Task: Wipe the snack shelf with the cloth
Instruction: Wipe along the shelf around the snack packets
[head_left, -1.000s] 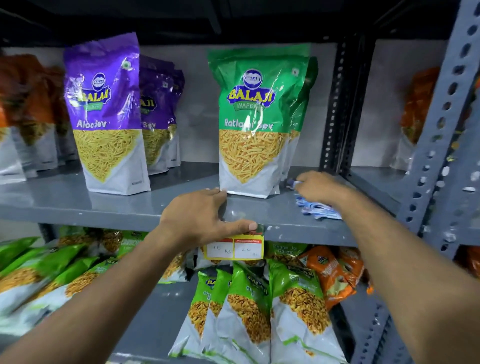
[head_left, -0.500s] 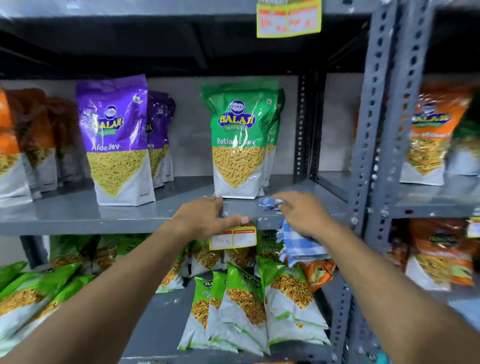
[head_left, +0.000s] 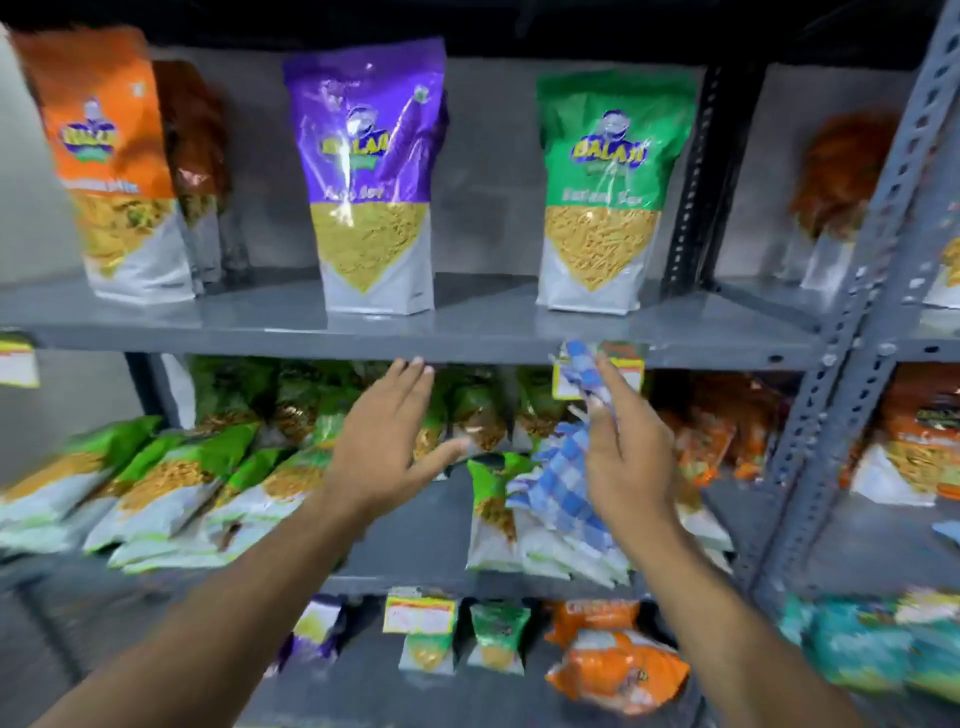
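A grey metal snack shelf (head_left: 483, 322) runs across the view at mid height. On it stand an orange bag (head_left: 117, 166), a purple bag (head_left: 371, 182) and a green bag (head_left: 605, 192). My left hand (head_left: 384, 447) hovers below the shelf's front edge, fingers spread, holding nothing. My right hand (head_left: 626, 462) is also below the edge and grips a blue-and-white checked cloth (head_left: 563, 483), which hangs down to its left and pokes up above the fingers. Neither hand touches the shelf. The picture is blurred.
A lower shelf (head_left: 415, 530) holds several lying green snack bags (head_left: 171, 483). Perforated grey uprights (head_left: 857, 332) stand at the right, with more orange bags (head_left: 919, 447) behind them. Yellow price tags (head_left: 421, 616) hang on the shelf edges. A bottom shelf holds an orange bag (head_left: 613, 665).
Both hands have come off the shelf and dropped below its front edge. The left hand has opened, and the cloth now hangs from the right hand. The camera has pulled back and left.
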